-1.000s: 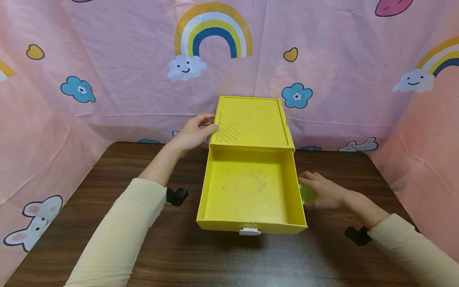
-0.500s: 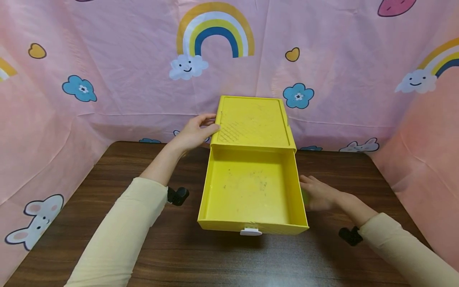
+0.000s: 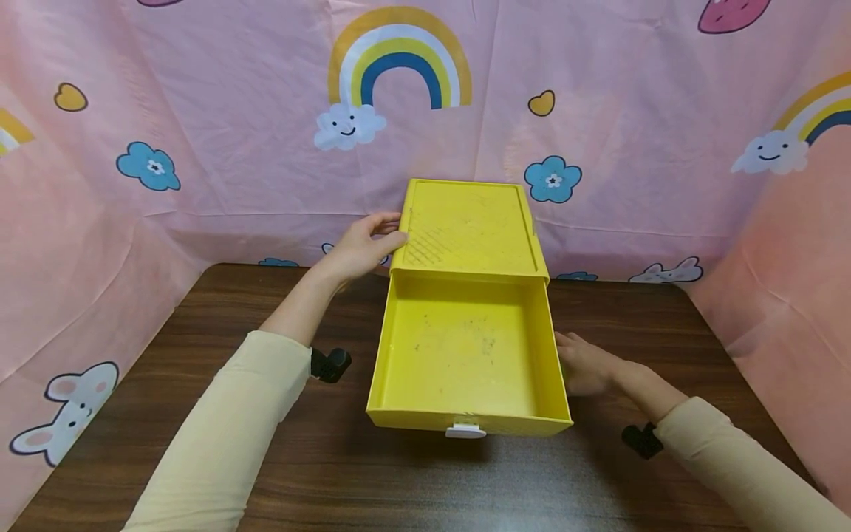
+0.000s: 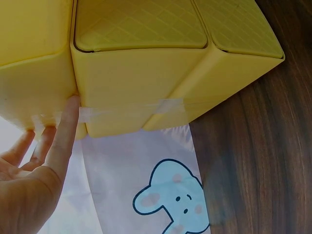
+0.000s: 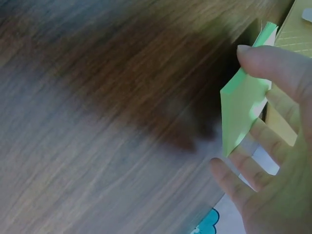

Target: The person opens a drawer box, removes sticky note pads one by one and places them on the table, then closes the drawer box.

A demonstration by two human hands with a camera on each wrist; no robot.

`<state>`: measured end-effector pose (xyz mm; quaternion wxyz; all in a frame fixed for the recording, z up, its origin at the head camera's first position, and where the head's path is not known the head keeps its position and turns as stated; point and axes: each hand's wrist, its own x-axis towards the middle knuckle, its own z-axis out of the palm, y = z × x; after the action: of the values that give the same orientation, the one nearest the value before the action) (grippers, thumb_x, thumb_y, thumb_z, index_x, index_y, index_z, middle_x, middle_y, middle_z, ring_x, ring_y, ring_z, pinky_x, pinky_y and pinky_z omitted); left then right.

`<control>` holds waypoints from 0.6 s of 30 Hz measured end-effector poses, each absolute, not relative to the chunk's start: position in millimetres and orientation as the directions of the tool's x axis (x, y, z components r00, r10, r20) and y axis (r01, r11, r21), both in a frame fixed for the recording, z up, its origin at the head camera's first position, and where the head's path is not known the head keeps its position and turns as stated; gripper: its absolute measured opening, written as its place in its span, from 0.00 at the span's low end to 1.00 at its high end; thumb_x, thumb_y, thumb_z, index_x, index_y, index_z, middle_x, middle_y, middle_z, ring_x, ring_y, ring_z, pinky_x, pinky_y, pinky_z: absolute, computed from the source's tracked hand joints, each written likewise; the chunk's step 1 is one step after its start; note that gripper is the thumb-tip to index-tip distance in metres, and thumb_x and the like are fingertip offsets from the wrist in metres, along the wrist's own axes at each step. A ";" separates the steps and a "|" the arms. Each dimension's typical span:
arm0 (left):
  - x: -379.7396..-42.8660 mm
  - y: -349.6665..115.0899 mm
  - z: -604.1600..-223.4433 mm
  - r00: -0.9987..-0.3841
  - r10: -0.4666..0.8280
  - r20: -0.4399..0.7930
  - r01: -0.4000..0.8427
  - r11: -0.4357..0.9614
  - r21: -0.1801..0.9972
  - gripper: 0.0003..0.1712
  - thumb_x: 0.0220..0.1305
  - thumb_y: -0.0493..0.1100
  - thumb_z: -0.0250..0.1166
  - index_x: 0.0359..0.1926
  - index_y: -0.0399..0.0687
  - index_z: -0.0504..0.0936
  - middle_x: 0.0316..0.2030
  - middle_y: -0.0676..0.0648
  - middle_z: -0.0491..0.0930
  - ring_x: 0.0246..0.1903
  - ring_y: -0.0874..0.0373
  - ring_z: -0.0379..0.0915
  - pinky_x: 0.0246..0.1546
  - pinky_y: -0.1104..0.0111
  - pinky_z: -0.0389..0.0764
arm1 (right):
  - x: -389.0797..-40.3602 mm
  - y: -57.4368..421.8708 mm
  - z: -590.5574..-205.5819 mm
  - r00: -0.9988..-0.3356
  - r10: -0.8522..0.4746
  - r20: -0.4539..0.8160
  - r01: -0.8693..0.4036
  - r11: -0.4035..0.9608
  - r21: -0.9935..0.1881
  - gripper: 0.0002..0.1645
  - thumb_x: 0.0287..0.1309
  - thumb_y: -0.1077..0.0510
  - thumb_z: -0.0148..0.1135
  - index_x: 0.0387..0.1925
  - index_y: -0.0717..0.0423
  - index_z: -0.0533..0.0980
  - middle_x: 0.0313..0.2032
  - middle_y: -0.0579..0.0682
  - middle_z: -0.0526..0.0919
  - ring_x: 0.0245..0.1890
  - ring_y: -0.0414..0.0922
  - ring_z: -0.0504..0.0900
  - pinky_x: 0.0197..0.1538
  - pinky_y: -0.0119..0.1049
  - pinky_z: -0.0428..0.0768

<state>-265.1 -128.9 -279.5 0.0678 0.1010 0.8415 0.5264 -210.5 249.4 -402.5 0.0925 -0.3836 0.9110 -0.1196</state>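
In the head view, a yellow drawer cabinet (image 3: 468, 222) stands at the back of the table with its top drawer (image 3: 465, 355) pulled out; bare, speckled floor shows inside. My left hand (image 3: 362, 244) touches the cabinet's left side, thumb at the top edge. The left wrist view has its straight fingers (image 4: 63, 139) against the yellow side wall. Low beside the drawer's right wall is my right hand (image 3: 588, 366), fingertips partly hidden by that wall. It pinches a light green pad of sticky notes (image 5: 241, 105) between thumb and fingers, seen in the right wrist view.
A white handle (image 3: 465, 430) sticks out from the drawer front, which overhangs the dark wooden table (image 3: 319, 473). Below the pulled drawer, closed patterned drawer fronts (image 4: 141, 24) show in the left wrist view. A pink printed cloth (image 3: 259, 162) encloses the back and sides.
My right hand has moved slightly down and left beside the drawer, and the green pad has gone out of the head view. My left hand and the cabinet stay put.
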 end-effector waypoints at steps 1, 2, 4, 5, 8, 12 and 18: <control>-265.2 -128.9 -279.6 -0.971 0.241 -0.006 0.100 0.425 0.900 0.32 0.65 0.51 0.56 0.67 0.51 0.60 0.61 0.46 0.65 0.58 0.52 0.64 0.53 0.56 0.74 | -210.9 249.5 -403.7 -0.682 -0.727 -0.079 -0.683 0.671 -0.289 0.18 0.50 0.52 0.66 0.44 0.42 0.73 0.53 0.51 0.71 0.53 0.51 0.67 0.53 0.54 0.66; -265.3 -128.9 -279.8 -0.971 0.241 -0.004 0.102 0.426 0.899 0.32 0.65 0.51 0.56 0.67 0.51 0.60 0.61 0.46 0.65 0.58 0.52 0.64 0.54 0.56 0.74 | -211.4 249.6 -404.8 -0.673 -0.735 -0.079 -0.690 0.663 -0.289 0.17 0.51 0.51 0.66 0.43 0.42 0.72 0.53 0.51 0.71 0.53 0.50 0.67 0.54 0.54 0.65; -265.7 -129.1 -280.4 -0.971 0.240 -0.001 0.105 0.427 0.898 0.32 0.65 0.51 0.56 0.67 0.51 0.60 0.61 0.46 0.65 0.59 0.52 0.64 0.55 0.56 0.73 | -212.0 250.0 -406.6 -0.667 -0.740 -0.084 -0.694 0.658 -0.293 0.16 0.52 0.50 0.65 0.43 0.41 0.72 0.52 0.49 0.71 0.54 0.48 0.66 0.54 0.53 0.64; -265.7 -129.1 -280.7 -0.971 0.240 0.001 0.106 0.424 0.899 0.32 0.65 0.51 0.56 0.67 0.50 0.60 0.61 0.46 0.65 0.59 0.52 0.63 0.55 0.56 0.72 | -212.1 250.0 -407.3 -0.667 -0.740 -0.086 -0.694 0.659 -0.291 0.16 0.52 0.50 0.65 0.42 0.40 0.71 0.52 0.49 0.71 0.53 0.48 0.66 0.54 0.53 0.64; -266.0 -129.2 -281.3 -0.970 0.243 0.002 0.105 0.412 0.905 0.32 0.65 0.51 0.56 0.67 0.50 0.60 0.61 0.45 0.65 0.58 0.52 0.65 0.52 0.56 0.75 | -212.5 250.8 -409.3 -0.663 -0.744 -0.085 -0.699 0.656 -0.286 0.15 0.52 0.49 0.64 0.41 0.40 0.71 0.51 0.48 0.71 0.53 0.48 0.67 0.53 0.52 0.65; -266.2 -129.8 -281.8 -0.968 0.251 0.000 0.102 0.393 0.914 0.31 0.65 0.50 0.55 0.67 0.50 0.60 0.61 0.45 0.64 0.56 0.52 0.66 0.47 0.56 0.78 | -212.9 251.7 -411.7 -0.652 -0.755 -0.072 -0.712 0.643 -0.282 0.15 0.53 0.49 0.64 0.42 0.40 0.71 0.54 0.50 0.70 0.55 0.50 0.66 0.54 0.54 0.64; -265.8 -129.5 -282.0 -0.969 0.248 -0.002 0.099 0.392 0.915 0.32 0.65 0.50 0.55 0.67 0.50 0.59 0.61 0.45 0.64 0.58 0.52 0.65 0.49 0.55 0.77 | -211.3 250.9 -411.2 -0.661 -0.746 -0.079 -0.701 0.652 -0.288 0.16 0.52 0.52 0.65 0.44 0.42 0.73 0.57 0.55 0.70 0.60 0.55 0.63 0.59 0.64 0.58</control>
<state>-265.8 -129.5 -282.0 0.0690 0.1042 0.8314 0.5415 -211.3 250.9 -411.2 0.0956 -0.4004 0.9038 -0.1170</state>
